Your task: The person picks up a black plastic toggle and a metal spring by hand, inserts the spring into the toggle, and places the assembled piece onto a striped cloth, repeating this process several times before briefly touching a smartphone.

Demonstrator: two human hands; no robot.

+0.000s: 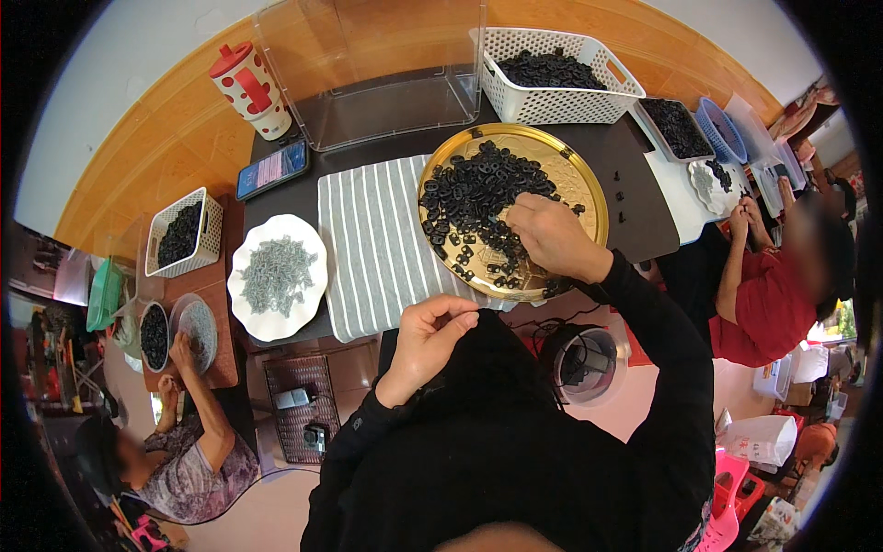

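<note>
A round gold tray [596, 198] holds a heap of small black plastic pieces [483, 189], many ring-shaped or oblong. My right hand [552, 235] reaches over the tray's right half, fingers curled together at the edge of the heap; its fingertips hide whatever is between them. Just off the front edge of the grey-and-white striped cloth [368, 248], my left hand [430, 342] has its thumb and forefinger closed together. Anything in that pinch is too small to make out. Left of the cloth, a white scalloped plate [241, 308] carries many small clear pieces [278, 274].
Behind the cloth stands a clear plastic box [368, 110]. A white basket [552, 106] of black pieces is at the back. A phone [272, 171] and a dotted tumbler [253, 97] are at back left. Co-workers sit left and right; a bin [589, 368] is below.
</note>
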